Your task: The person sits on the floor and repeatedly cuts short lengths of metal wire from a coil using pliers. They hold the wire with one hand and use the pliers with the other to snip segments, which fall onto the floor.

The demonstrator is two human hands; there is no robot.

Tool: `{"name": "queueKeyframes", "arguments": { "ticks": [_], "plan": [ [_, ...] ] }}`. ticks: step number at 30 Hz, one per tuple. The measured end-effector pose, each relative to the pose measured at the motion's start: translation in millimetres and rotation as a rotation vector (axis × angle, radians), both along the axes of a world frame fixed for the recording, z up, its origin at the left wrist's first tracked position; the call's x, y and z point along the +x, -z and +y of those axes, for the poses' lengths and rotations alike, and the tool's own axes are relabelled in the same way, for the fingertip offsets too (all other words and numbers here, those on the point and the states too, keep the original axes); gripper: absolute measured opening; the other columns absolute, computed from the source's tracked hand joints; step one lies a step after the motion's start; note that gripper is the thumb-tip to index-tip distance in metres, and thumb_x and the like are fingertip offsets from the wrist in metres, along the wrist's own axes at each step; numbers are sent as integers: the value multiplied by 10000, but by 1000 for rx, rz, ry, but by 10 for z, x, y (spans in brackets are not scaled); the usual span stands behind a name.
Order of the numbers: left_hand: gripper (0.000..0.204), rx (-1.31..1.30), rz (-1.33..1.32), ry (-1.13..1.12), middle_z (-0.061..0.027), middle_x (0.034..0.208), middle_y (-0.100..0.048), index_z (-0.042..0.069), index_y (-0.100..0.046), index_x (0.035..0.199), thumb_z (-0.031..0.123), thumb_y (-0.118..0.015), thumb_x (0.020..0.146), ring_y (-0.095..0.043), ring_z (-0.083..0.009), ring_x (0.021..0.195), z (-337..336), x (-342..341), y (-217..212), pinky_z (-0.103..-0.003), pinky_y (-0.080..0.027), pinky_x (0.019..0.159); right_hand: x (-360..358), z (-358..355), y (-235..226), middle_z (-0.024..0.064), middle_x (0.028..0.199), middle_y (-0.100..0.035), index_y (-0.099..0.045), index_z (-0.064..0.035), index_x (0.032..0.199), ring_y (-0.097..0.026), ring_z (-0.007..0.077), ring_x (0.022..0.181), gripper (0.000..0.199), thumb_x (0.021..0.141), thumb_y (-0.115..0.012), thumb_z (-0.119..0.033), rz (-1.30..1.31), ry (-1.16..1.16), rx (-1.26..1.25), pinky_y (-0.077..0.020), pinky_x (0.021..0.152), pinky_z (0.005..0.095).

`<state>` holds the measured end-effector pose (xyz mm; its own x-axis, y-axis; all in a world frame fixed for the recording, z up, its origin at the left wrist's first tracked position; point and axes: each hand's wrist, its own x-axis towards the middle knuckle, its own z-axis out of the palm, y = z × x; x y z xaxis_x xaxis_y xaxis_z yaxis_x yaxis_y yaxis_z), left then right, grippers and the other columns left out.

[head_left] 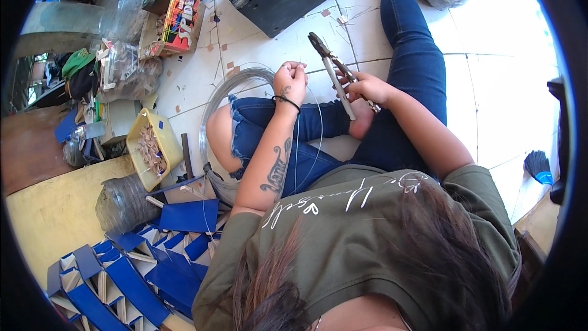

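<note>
My left hand is closed, its thumb and fingers pinched together on a thin wire that runs down toward my lap. Around my bent left knee lies a loose coil of the same clear or silvery wire. A pair of long-handled metal pliers is in my right hand, jaws pointing up and away from me. The plier handles look spread apart, and the jaws are clear of the wire. A short gap separates the pliers from my left hand.
Blue-covered wooden pieces are heaped at lower left, beside a yellow bin of small wood bits. A printed carton stands at far left. A dark block sits ahead on the tiled floor. A brush lies right.
</note>
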<state>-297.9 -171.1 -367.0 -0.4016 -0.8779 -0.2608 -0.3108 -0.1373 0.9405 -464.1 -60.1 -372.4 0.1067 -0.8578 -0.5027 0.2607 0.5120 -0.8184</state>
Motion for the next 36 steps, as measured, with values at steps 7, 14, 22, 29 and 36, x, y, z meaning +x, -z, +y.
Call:
{"name": "queueKeyframes", "arguments": {
  "ticks": [7,14,22,29,36],
  "plan": [
    [133,-3,1,0,-30,536,-520,-34,-522,813,78,-454,837,-446,-64,453,-40,-63,-81,-203,-347,446,-67,-6,-60,147,1116,-436,-312,-19,1265,-468,211,963,648,634,-456,-40,37,-187,9,-395,812,271],
    [142,-107,-42,98,4,534,-497,-17,-542,840,95,-455,845,-395,-42,446,29,-81,-119,-185,-318,422,-46,31,-117,105,895,-545,-481,21,1073,-521,160,804,440,642,-488,-66,60,-167,-104,-416,745,266],
    [149,-97,-48,112,3,544,-497,-19,-538,885,99,-456,847,-390,-41,441,25,-84,-59,-181,-311,417,-23,9,-2,133,844,-572,-502,45,907,-577,179,766,280,652,-486,-70,88,-223,89,-449,667,275],
    [147,550,78,160,-19,587,-505,5,-515,915,112,-434,854,-410,-56,426,80,43,-222,-180,-326,392,-17,-64,151,134,726,-578,-524,42,793,-588,197,615,190,680,-514,-111,239,56,112,-467,587,314],
    [165,267,-57,72,-7,533,-476,-23,-522,846,114,-429,857,-368,-49,393,283,-9,-72,-168,-289,365,-32,-127,161,116,666,-553,-525,28,797,-565,187,577,203,670,-499,-128,381,18,205,-459,516,309]
  ]
}}
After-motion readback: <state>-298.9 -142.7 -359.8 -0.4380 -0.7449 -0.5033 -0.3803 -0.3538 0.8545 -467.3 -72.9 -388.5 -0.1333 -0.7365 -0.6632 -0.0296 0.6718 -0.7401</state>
